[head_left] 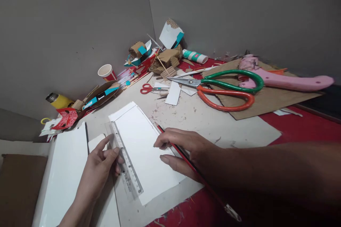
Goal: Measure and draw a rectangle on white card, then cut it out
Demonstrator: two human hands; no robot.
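Head view: ruler in left hand, pencil in right hand, paper cup, contents unclear.

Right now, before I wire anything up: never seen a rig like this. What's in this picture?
There is no machine: these are a person's bare hands, in one picture from a camera worn on the head, looking forward and down. The left hand holds a clear ruler along the left side of a white sheet. The right hand holds a pencil. Farther back lie small scissors, large scissors, a pink tool, a cup and scraps.
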